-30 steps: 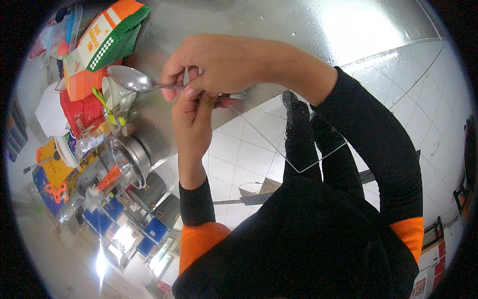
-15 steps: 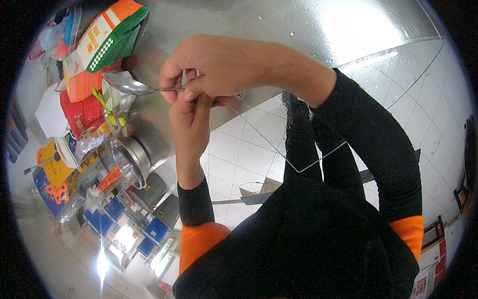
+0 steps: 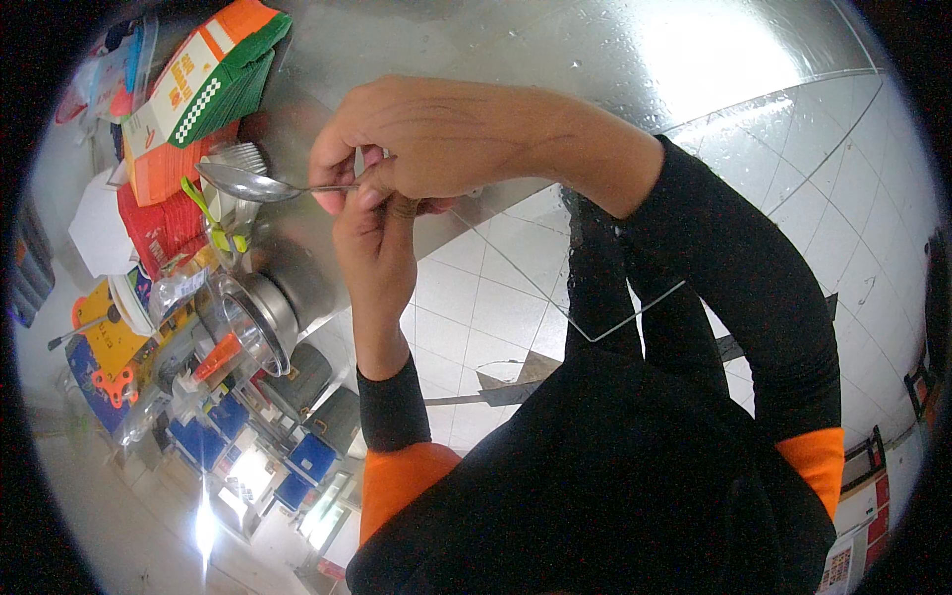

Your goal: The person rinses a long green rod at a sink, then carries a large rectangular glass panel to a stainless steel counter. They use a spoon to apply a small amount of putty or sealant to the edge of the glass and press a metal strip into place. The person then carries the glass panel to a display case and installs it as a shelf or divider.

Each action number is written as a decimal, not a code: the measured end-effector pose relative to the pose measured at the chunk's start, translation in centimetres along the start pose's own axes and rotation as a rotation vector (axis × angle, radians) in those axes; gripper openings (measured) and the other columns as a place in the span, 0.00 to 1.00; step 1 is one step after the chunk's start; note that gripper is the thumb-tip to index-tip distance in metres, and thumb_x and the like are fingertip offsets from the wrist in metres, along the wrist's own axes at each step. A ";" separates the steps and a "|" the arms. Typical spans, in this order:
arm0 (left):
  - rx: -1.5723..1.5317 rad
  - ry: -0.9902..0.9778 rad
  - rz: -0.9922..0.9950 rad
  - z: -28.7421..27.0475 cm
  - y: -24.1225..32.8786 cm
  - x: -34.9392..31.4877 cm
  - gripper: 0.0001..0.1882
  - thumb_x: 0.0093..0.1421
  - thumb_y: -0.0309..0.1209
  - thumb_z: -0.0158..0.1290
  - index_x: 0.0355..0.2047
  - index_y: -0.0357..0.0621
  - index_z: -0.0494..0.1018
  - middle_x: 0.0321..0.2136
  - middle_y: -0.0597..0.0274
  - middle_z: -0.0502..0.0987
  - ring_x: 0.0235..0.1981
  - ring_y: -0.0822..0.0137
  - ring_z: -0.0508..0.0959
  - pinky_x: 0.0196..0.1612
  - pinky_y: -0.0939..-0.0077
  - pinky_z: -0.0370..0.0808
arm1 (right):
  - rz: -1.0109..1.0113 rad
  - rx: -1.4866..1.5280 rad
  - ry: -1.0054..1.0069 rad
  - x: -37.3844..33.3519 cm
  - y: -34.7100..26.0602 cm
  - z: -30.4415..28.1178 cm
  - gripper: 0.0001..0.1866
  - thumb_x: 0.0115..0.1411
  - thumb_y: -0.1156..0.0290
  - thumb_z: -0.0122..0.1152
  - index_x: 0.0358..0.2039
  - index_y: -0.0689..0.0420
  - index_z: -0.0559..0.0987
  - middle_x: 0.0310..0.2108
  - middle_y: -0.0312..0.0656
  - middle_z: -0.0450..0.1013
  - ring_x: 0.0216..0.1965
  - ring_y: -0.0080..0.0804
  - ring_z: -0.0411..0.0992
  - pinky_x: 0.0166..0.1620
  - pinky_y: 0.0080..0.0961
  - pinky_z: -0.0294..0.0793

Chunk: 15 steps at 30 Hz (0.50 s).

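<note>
A metal spoon (image 3: pixel 243 183) points its bowl to the left, and its handle runs into my closed fingers. My right hand (image 3: pixel 407 134) reaches across from the right with its back up, its fingers curled around the handle. Just below it, my left hand (image 3: pixel 375 233) is closed, thumb and fingers pressed together at the same handle. The two hands touch each other. The far end of the handle is hidden within them.
At the left stand orange-and-green folded paper boxes (image 3: pixel 213 84), red cartons (image 3: pixel 154 228), a yellow-green tool (image 3: pixel 223 233) and a metal bowl (image 3: pixel 263 322). A clear panel edge (image 3: pixel 640 311) crosses above the tiled floor, beside the wet, shiny metal surface (image 3: pixel 555 50).
The hands and spoon have shifted slightly left, with the spoon's bowl a little lower. Both hands keep their grip.
</note>
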<state>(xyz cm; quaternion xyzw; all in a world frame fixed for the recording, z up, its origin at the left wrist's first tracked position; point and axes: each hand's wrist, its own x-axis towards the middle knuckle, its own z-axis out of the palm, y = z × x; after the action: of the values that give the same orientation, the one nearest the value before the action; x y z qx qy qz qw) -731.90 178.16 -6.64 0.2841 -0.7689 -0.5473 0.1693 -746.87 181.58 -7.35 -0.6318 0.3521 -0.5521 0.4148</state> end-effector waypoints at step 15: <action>0.147 -0.036 -0.018 -0.6 0.1 0.2 0.05 0.54 0.21 0.41 0.31 0.34 0.66 0.27 0.60 0.70 0.27 0.70 0.72 0.30 0.80 0.70 | -0.115 -0.044 0.067 0.1 0.8 0.3 0.04 0.42 0.74 0.48 0.20 0.60 0.69 0.17 0.41 0.66 0.16 0.26 0.62 0.21 0.22 0.63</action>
<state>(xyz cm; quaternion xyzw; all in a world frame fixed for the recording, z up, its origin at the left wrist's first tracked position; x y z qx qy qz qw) -731.78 177.60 -6.35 0.2924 -0.8073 -0.4960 0.1292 -746.54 181.25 -8.04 -0.6411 0.3412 -0.5879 0.3563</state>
